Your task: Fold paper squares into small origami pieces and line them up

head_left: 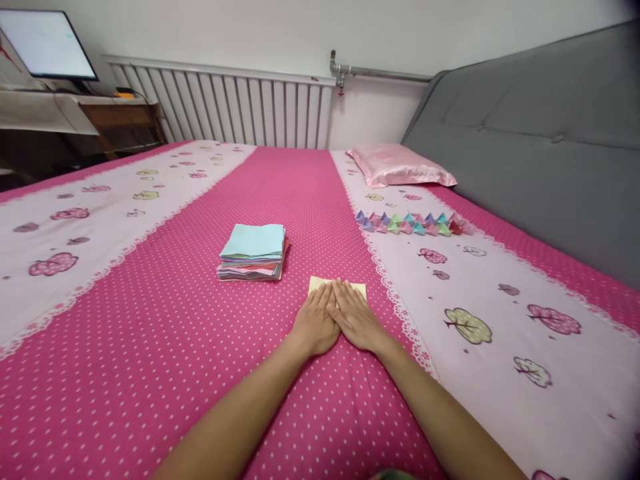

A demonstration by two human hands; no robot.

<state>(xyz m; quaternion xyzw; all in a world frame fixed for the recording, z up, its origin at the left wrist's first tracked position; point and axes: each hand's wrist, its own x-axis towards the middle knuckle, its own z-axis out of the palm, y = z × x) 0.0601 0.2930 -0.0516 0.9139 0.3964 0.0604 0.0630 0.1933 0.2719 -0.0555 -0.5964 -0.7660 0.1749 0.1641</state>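
Observation:
A pale yellow sheet of paper (359, 289) lies on the pink dotted bedspread (210, 347), mostly hidden beneath my two hands. My left hand (317, 321) rests flat on its left part, fingers stretched forward. Beside it, touching at the fingers, my right hand (356, 315) presses flat on the right part. Only the paper's far edge and upper corners show. To the left sits a stack of coloured paper sheets (253, 252) with a light blue one on top. Farther right stand two rows of small folded paper pieces (407, 223) in several colours.
A pink satin pillow (400, 165) lies at the far right against the grey padded headboard (540, 133). Beyond the bed runs a white radiator (225, 100) with a pipe (385, 72). At the far left, a monitor (45, 43) stands on a desk (117, 113).

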